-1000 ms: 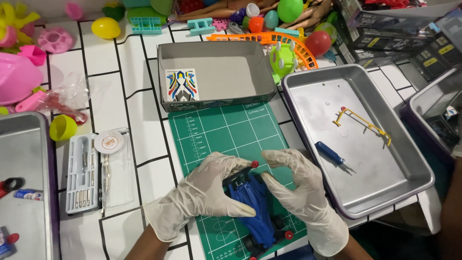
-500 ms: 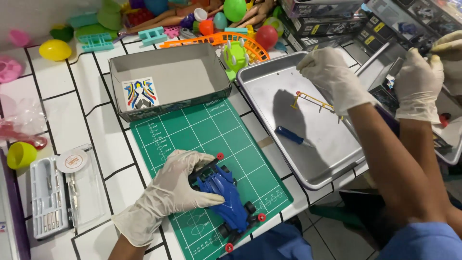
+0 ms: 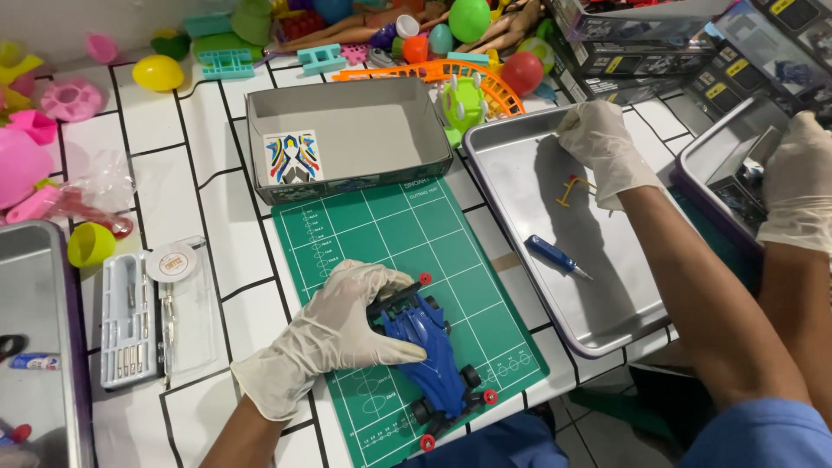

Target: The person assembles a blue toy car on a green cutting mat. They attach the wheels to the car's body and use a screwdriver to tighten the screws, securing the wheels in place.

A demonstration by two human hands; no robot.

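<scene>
My left hand (image 3: 334, 334), in a white glove, presses down on a blue toy race car (image 3: 433, 355) with red wheel hubs, which lies on a green cutting mat (image 3: 407, 234). My right hand (image 3: 598, 143), also gloved, hovers over a silver metal tray (image 3: 607, 303) with its fingers bent down. Its fingertips are right beside a small yellow part frame (image 3: 570, 189), and I see nothing held in them. Lower in the same tray lies a blue-handled screwdriver (image 3: 555, 256).
A grey cardboard box (image 3: 347, 121) holding a sticker sheet (image 3: 292, 158) stands behind the mat. A clear tool case (image 3: 130, 321) and another tray (image 3: 43, 260) are on the left. Another person's gloved hand (image 3: 802, 173) works at a tray on the far right. Colourful toys line the back.
My right hand has let go of the car and swung right to the silver tray. My left hand has stayed on the car. The view has shifted to the right.
</scene>
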